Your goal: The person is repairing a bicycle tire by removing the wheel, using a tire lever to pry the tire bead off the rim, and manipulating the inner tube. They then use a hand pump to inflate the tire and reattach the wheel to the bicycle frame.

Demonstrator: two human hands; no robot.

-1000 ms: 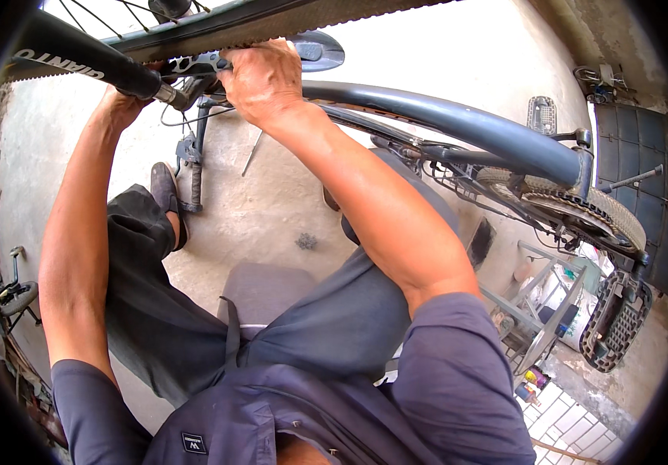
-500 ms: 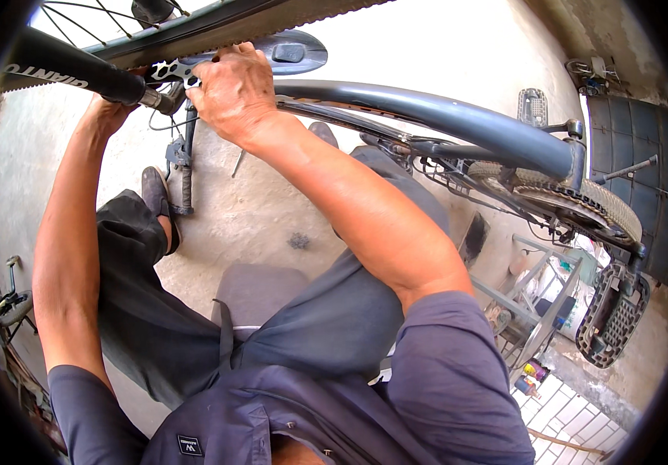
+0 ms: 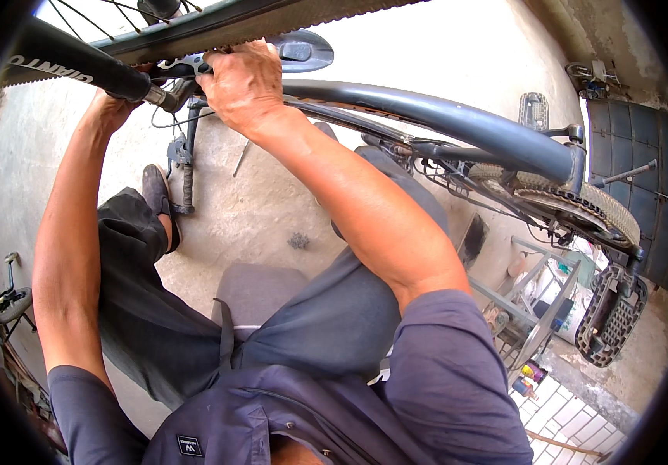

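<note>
An upside-down-looking bicycle lies across the top of my view, with a black fork (image 3: pixel 78 62), a knobbly tyre (image 3: pixel 295 15) and a dark curved frame tube (image 3: pixel 427 108). My right hand (image 3: pixel 242 87) is closed on a flat silver wrench with holes (image 3: pixel 188 63) near the fork's lower end, beside the tyre. My left hand (image 3: pixel 117 107) curls under the fork, partly hidden by it; what its fingers grip is unclear. A grey oval part (image 3: pixel 307 50) shows behind my right hand. A brake lever and grip (image 3: pixel 185 178) hang below.
A thin metal rod (image 3: pixel 241 159) lies on the concrete floor (image 3: pixel 202 256). To the right are a pedal (image 3: pixel 611 314), the other wheel (image 3: pixel 605 217), a metal frame stand (image 3: pixel 528 302) and a dark panel (image 3: pixel 632 163). Another bicycle (image 3: pixel 8 302) stands at the left edge.
My right hand and the wrench dipped toward the lower left half a second ago and have risen slightly since. The whole view has shifted a little; my left hand stays at the fork.
</note>
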